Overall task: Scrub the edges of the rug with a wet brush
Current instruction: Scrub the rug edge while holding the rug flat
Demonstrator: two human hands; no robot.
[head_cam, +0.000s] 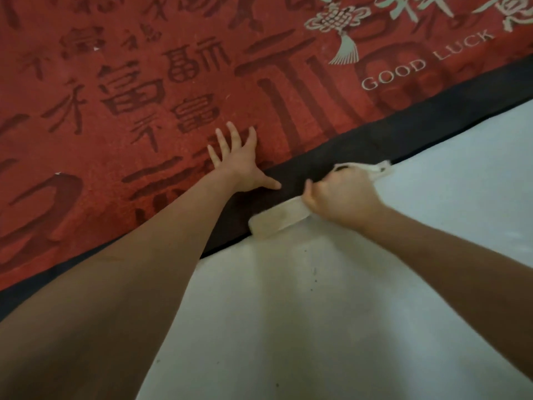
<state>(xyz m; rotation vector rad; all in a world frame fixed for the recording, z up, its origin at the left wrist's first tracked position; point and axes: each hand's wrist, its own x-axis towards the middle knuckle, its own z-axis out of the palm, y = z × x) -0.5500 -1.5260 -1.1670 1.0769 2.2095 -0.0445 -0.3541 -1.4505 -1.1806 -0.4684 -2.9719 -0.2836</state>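
A red rug (144, 96) with dark characters and the words GOOD LUCK fills the upper left. Its black border (432, 116) runs diagonally from lower left to upper right. My left hand (239, 163) lies flat on the rug with fingers spread, the thumb reaching onto the black border. My right hand (343, 194) grips a pale, whitish brush (277, 219) that lies along the border's outer edge. The brush is blurred, and its far end sticks out beyond my knuckles.
A pale grey-white floor (375, 298) spreads over the lower right, with a few small dark specks on it. Both forearms reach in from the bottom of the view.
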